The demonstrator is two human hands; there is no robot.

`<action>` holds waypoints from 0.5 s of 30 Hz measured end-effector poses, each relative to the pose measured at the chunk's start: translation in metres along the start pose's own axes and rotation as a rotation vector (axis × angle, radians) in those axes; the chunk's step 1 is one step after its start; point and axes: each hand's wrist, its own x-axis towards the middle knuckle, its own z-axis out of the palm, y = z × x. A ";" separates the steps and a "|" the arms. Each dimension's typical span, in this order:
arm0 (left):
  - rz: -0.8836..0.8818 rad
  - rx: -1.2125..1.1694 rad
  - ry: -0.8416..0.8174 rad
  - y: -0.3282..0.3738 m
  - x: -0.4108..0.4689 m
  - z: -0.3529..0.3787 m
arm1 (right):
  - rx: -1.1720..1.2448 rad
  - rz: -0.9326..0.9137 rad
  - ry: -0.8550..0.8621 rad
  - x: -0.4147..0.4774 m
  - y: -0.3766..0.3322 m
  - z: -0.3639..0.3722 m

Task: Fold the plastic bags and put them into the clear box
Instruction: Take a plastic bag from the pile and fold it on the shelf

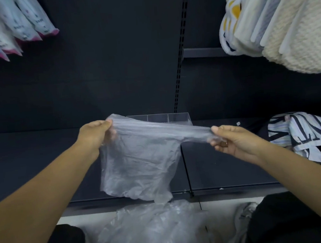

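- Presently, one plastic bag point(139, 160) hangs in mid-air, its top edge stretched between both hands.
- Left hand point(94, 134) pinches the bag's left corner; right hand point(233, 141) grips the bunched right end.
- Clear box point(174, 117) stands on the dark shelf point(35, 158) behind the bag, partly hidden.
- Heap of bags point(154, 230) lies on the floor below.
- Printed cloth point(304, 130) lies on the shelf, right.

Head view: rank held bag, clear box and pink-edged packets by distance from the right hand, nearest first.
1. held bag: pinched in the right hand.
2. clear box: on the shelf behind, to the hand's left.
3. pink-edged packets: hanging at far upper left.
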 end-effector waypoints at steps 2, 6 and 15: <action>-0.020 0.042 -0.036 -0.013 0.005 0.006 | 0.013 -0.007 0.132 0.013 0.003 -0.002; -0.140 -0.001 -0.003 -0.055 0.021 0.032 | -0.009 0.011 0.372 0.052 0.023 -0.010; -0.416 -0.154 0.122 -0.149 0.075 0.068 | -0.194 0.130 0.717 0.143 0.091 -0.046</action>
